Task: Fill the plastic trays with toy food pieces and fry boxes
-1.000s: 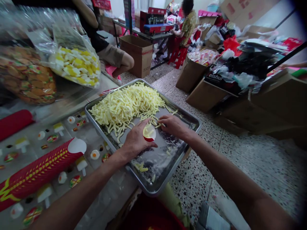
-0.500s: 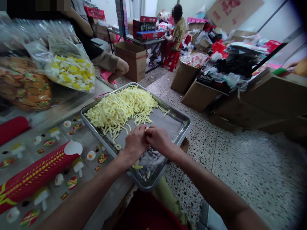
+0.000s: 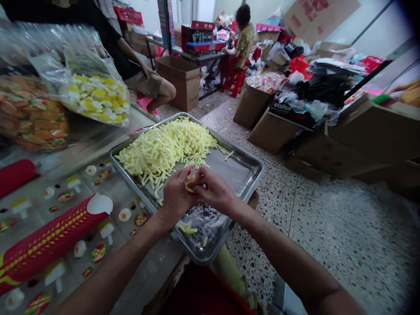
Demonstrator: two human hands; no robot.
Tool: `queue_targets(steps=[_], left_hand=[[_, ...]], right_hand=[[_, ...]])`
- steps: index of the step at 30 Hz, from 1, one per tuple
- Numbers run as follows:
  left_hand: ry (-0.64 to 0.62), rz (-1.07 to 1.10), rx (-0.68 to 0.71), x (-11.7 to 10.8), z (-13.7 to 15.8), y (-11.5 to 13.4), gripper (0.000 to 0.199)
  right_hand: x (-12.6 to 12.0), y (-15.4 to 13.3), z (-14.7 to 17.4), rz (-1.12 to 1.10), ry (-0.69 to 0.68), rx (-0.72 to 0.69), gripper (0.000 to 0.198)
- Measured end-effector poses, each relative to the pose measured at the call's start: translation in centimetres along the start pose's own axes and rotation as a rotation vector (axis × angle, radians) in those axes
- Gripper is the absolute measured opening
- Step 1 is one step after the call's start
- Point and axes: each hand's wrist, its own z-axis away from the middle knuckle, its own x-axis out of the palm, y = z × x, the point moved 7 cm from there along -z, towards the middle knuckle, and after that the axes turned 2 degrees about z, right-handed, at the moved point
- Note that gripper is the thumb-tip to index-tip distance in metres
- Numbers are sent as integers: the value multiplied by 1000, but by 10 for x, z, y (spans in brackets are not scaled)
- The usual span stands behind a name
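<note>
My left hand (image 3: 179,192) is closed around a small red carton (image 3: 189,183), whose yellowish inside shows between my hands. My right hand (image 3: 213,188) pinches at the carton's edge, its fingertips touching the left fingers; most of the carton is hidden. Both hands are over a metal tray (image 3: 247,179). A heap of pale yellow toy-like fries (image 3: 173,144) fills the tray's far left part. A few loose fries (image 3: 188,228) and white powder lie in its near corner. On the table to the left lies a long nested stack of red cartons (image 3: 55,234) with yellow print.
Small food-shaped pieces (image 3: 124,214) sit in rows on the table. Behind are a bag of yellow-and-white pieces (image 3: 98,98) and a bag of brown pieces (image 3: 33,116). One person (image 3: 147,83) sits close by, another (image 3: 244,39) farther back. Cardboard boxes (image 3: 275,131) line the right.
My hands have opened slightly apart and turned, so the carton's yellowish inside now shows. The seated person's hand has come down onto the knee.
</note>
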Motion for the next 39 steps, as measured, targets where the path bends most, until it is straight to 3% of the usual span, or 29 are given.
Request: queue_targets(steps=[2,4,5,7,9,12,16,20,22,24,26,29,31,34,37,39], left_hand=[[-23,66,-15,-1,-7,-7,79],[-13,80,-64,-5,-15,-16,84],[3,81,-93,-9,-18,-21,86],[30,84,-144,-20,-23,-29,86],[50,85,-178,-33,-27,-34,85],[77,65,-208,-51,-29,-40,85],[48,17,-225,-62,-28,-44,85],[-14,-72,-212,-69,-20,-47,88],[-12,-111,-220,-74,-14,-49,88],[-12,-131,-231,-77,-8,-51,88],[-22,-148,-230,-75,-2,-51,89],[-60,-204,-192,-69,7,-46,88],[-86,-257,-176,-66,14,-44,89],[-124,-298,-184,-65,22,-44,94],[-145,-309,-186,-65,26,-43,95],[-157,-313,-162,-63,27,-41,92]], right_hand=[[-27,9,-8,-66,29,-32,15],[-71,32,-21,28,195,39,21],[-93,46,-27,194,277,131,24],[-122,70,-44,649,314,290,30],[-129,89,-63,994,218,408,38],[-112,104,-89,1201,82,484,38],[-96,108,-110,1216,80,487,26],[-105,109,-99,1171,81,509,23],[-99,102,-79,1006,85,472,19],[-74,86,-54,738,51,377,17],[-33,66,-29,564,-42,275,17],[23,43,-4,727,-148,163,14],[45,37,-2,877,-166,99,15],[48,40,-12,903,-166,97,15],[32,34,-24,731,-79,131,9],[32,14,-30,654,-48,13,6]])
